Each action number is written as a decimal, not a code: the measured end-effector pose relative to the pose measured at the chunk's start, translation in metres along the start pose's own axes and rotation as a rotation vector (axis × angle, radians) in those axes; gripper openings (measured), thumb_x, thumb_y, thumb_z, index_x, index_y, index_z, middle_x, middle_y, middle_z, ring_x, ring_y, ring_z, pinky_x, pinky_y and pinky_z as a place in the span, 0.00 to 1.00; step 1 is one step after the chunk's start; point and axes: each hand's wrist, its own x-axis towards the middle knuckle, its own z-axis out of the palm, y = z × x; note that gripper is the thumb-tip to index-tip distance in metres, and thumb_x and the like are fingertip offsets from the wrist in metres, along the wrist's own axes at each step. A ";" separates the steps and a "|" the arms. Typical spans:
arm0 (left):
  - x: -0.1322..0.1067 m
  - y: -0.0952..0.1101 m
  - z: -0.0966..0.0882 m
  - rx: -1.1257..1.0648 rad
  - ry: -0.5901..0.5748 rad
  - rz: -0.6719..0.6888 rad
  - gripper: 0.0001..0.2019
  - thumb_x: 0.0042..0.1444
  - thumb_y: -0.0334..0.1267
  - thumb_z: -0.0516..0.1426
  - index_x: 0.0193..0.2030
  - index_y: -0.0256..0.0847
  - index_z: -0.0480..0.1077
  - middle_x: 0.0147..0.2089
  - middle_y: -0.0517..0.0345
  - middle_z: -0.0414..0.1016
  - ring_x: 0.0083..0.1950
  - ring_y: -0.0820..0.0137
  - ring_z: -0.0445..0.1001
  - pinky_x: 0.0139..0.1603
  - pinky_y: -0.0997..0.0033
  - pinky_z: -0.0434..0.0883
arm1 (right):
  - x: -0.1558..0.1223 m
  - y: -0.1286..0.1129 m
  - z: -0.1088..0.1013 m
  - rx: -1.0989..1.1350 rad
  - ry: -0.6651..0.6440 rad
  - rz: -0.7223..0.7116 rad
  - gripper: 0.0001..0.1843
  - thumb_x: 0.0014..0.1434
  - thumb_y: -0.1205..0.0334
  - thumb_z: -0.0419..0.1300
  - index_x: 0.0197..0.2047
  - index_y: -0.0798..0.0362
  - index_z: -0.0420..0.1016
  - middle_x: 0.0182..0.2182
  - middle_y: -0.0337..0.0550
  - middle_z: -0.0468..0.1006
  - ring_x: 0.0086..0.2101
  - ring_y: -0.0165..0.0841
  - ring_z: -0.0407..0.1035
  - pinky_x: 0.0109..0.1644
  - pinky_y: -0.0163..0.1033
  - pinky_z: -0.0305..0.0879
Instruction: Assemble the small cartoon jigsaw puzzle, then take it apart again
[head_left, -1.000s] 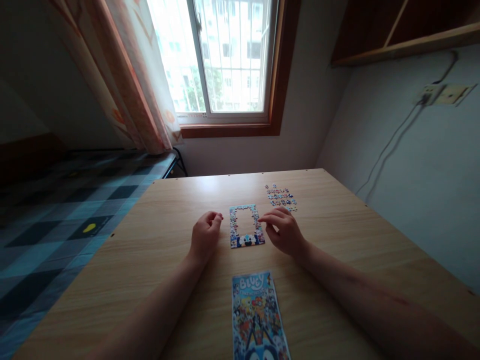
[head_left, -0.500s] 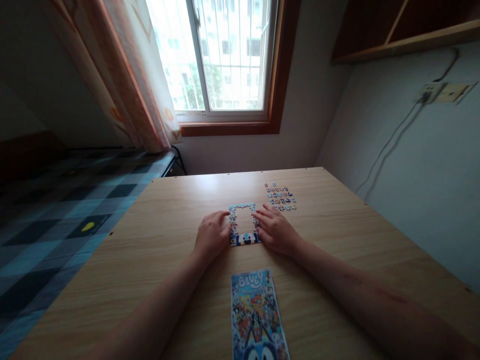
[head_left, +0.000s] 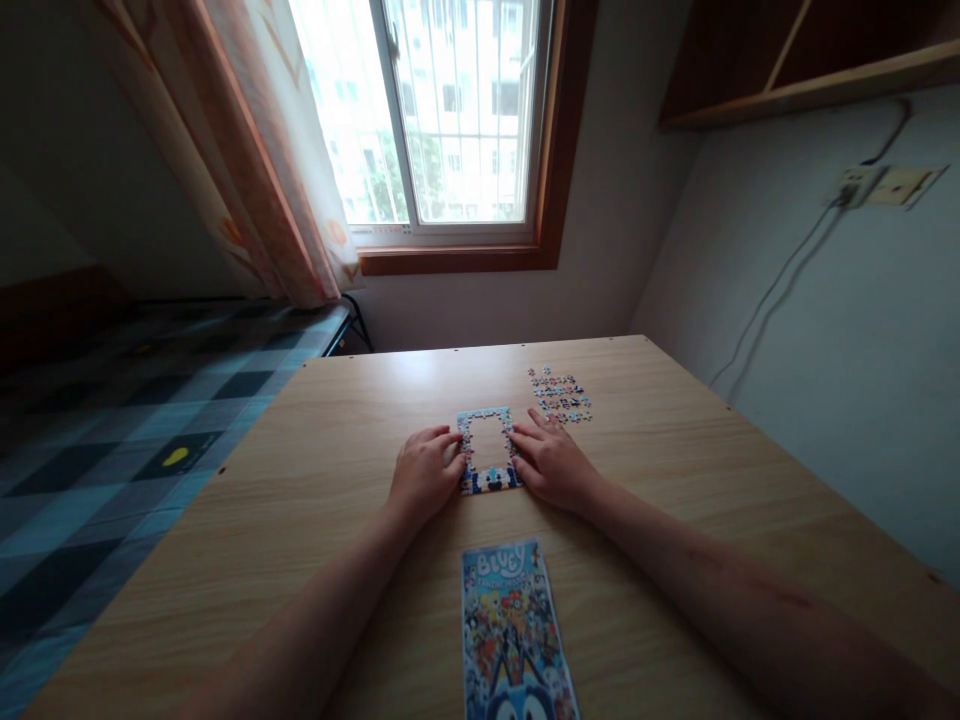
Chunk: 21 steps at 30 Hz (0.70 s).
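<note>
A partly assembled jigsaw puzzle (head_left: 491, 480) lies flat on the wooden table, its border joined into an upright rectangle around bare tabletop. Along its left edge rests my left hand (head_left: 427, 464), fingertips touching the border, nothing held. My right hand (head_left: 553, 462) is at the right edge, fingers spread, its tips at the side pieces. Loose puzzle pieces (head_left: 562, 396) lie in rough rows just beyond my right hand. Nearer to me, between my forearms, is a picture sheet (head_left: 514, 630) with "Bluey" and crowded cartoon figures; its bottom runs out of view.
The wooden table (head_left: 360, 400) reaches toward a wall below a barred window (head_left: 465, 120). A bed with a checked cover (head_left: 247, 382) stands along the left side. On the right wall are a socket with a cord (head_left: 851, 190) and a shelf (head_left: 817, 95).
Both hands stay at the puzzle's sides, with only slight finger shifts. The puzzle, loose pieces and picture sheet look unchanged.
</note>
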 end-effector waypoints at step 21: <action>0.002 -0.001 -0.002 -0.196 0.082 -0.050 0.16 0.56 0.39 0.53 0.46 0.40 0.77 0.50 0.49 0.79 0.54 0.57 0.74 0.61 0.54 0.67 | 0.002 0.005 0.001 0.135 0.271 -0.009 0.19 0.63 0.65 0.55 0.56 0.52 0.76 0.54 0.47 0.77 0.64 0.45 0.59 0.70 0.59 0.48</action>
